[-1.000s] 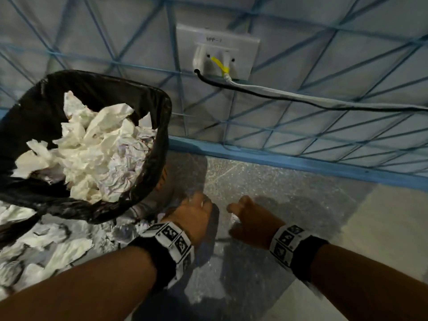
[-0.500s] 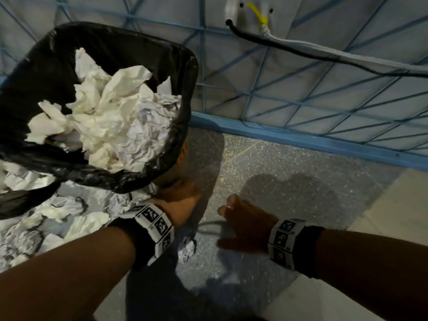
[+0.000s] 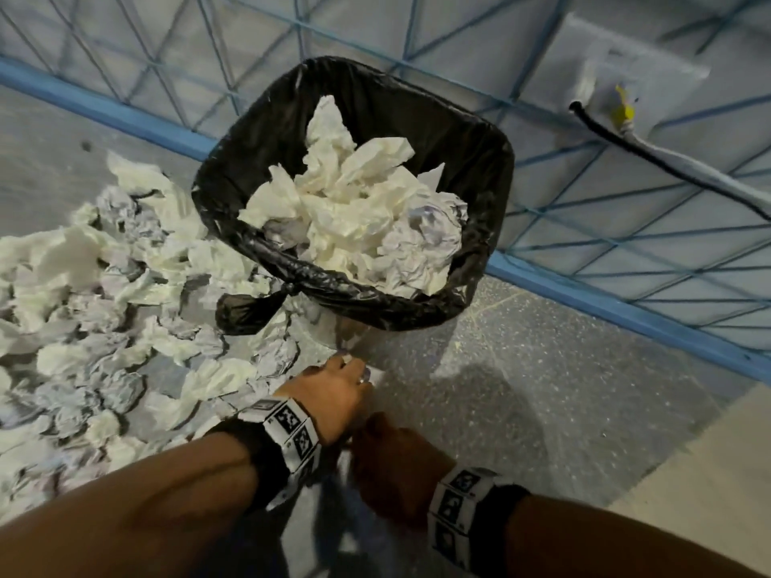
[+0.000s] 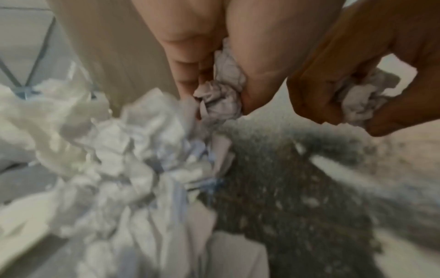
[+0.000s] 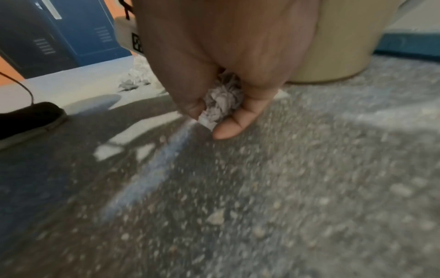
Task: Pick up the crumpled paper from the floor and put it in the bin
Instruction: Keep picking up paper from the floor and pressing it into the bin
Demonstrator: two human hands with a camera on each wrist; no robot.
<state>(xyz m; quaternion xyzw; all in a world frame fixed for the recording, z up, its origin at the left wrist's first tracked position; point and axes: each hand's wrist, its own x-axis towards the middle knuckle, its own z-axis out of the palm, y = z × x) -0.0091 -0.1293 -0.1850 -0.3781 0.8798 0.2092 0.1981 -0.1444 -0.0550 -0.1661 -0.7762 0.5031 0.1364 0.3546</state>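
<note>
The bin point(image 3: 496, 194), lined with a black bag, stands against the wall, heaped with crumpled paper point(image 3: 359, 219). Just in front of its base, my left hand point(image 3: 333, 394) pinches a small crumpled paper ball point(image 4: 221, 90) between thumb and fingers point(image 4: 188, 75), low over the floor. My right hand point(image 3: 388, 452) is close beside it, nearer to me. It grips a second crumpled ball point(image 5: 223, 99), which also shows in the left wrist view, the ball point(image 4: 361, 99) sitting in curled fingers. In the right wrist view the bin's beige wall point(image 5: 333, 47) rises behind the hand point(image 5: 214, 120).
A wide pile of crumpled paper point(image 3: 104, 327) covers the floor left of the bin. A blue skirting strip point(image 3: 617, 310) runs along the wall. A wall socket with cables point(image 3: 626, 118) is at upper right. A dark shoe point(image 5: 28, 120) and a blue cabinet point(image 5: 78, 32) lie to my left.
The head view has swung left, so the bin now sits in the centre and the floor pile shows. Both hands have drawn together below the bin, and each now holds a paper ball.
</note>
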